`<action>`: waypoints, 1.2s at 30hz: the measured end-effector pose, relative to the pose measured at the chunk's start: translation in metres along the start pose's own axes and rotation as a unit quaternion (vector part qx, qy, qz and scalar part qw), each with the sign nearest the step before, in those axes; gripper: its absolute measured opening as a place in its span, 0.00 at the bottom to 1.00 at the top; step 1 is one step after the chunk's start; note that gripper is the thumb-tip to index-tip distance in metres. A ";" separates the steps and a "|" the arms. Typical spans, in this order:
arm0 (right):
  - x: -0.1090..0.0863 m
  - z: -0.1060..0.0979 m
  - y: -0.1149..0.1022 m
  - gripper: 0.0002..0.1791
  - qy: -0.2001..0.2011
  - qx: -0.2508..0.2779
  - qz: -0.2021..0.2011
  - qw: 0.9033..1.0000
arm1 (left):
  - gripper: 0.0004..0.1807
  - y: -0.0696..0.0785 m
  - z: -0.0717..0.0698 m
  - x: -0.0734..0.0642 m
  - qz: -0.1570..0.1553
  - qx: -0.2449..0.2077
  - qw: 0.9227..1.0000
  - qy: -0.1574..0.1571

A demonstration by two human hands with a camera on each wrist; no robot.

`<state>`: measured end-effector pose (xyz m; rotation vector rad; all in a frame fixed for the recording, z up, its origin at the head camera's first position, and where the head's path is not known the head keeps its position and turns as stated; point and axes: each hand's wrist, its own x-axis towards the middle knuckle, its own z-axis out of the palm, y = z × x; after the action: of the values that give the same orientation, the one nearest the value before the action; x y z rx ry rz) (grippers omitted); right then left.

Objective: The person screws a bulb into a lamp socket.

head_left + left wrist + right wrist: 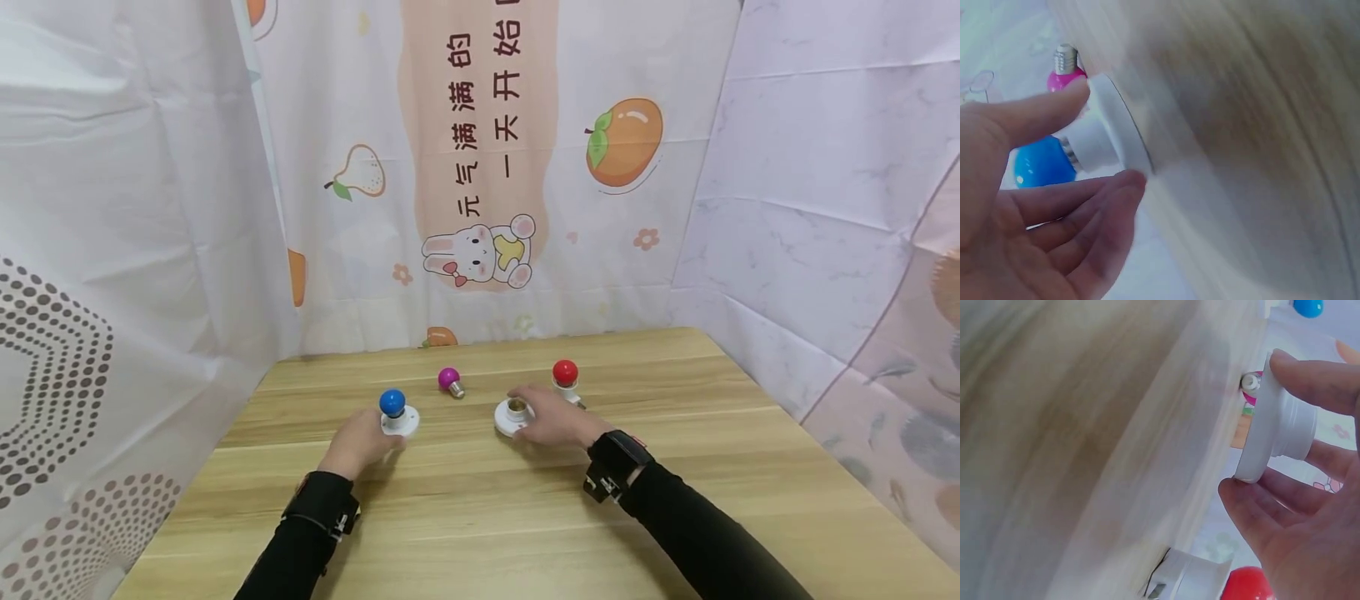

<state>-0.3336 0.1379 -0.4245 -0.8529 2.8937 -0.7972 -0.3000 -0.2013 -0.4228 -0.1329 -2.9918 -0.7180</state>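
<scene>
My left hand pinches the rim of a round white lamp holder between thumb and fingers. A blue bulb stands upright in that holder. Over to the right, my right hand grips a second round white lamp holder by its edge. Its brass-coloured socket faces up with no bulb in it. Just behind the right hand, a red bulb sits in a white socket, partly hidden by the hand. A magenta bulb lies on its side between the hands, farther back, its metal screw base bare.
A wood-grain table carries everything. Behind it hangs a printed curtain, with white cloths at the left and right sides.
</scene>
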 end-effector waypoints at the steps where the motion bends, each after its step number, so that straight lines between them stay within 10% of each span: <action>1: -0.001 -0.001 0.000 0.37 0.003 0.001 -0.008 1.000 | 0.25 0.002 0.000 -0.001 0.005 0.012 1.000 0.011; 6: -0.006 -0.004 0.000 0.38 0.021 0.017 -0.034 0.999 | 0.17 0.018 -0.002 -0.003 0.008 0.010 0.999 0.039; 13: -0.011 -0.005 -0.003 0.41 0.045 0.038 -0.067 0.996 | 0.15 0.044 0.004 -0.007 0.039 -0.078 0.996 -0.029; 24: -0.019 -0.011 -0.013 0.42 0.049 0.075 -0.081 0.993 | 0.41 0.065 0.024 -0.005 0.162 -0.205 0.961 -0.090; 36: -0.032 -0.019 -0.028 0.42 0.039 0.118 -0.126 0.984 | 0.61 0.088 0.042 -0.008 0.206 -0.219 0.947 -0.110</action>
<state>-0.2956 0.1426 -0.3982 -1.1972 2.7112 -1.1901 -0.2849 -0.1050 -0.4210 -0.8800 -2.7810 -1.3607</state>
